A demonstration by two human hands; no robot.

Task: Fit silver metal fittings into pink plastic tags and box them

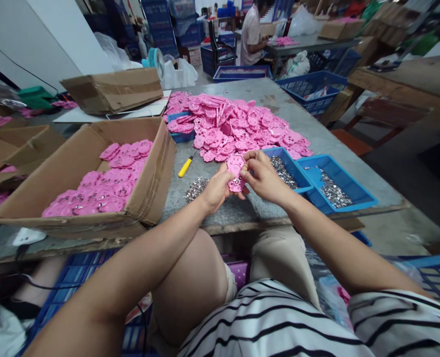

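Note:
My left hand (217,189) is closed on a pink plastic part (236,171), thumb on its face and fingers beneath. The part is flat, with rounded edges, holes and a small metal piece near its lower end. Pressed against the right side of it are the pinched fingers of my right hand (261,176); whether they grip a small metal piece is hidden. Just behind the hands lies a large heap of pink plastic parts (238,126). Small metal pieces (196,189) form a loose pile left of my left hand. A yellow-handled tool (185,167) lies beyond that pile.
A cardboard box (158,186) with pink parts stands on the left of the table. Two blue trays, a nearer one (304,184) and a right one (366,197), hold small metal pieces. Another person (251,34) sits at a table farther back.

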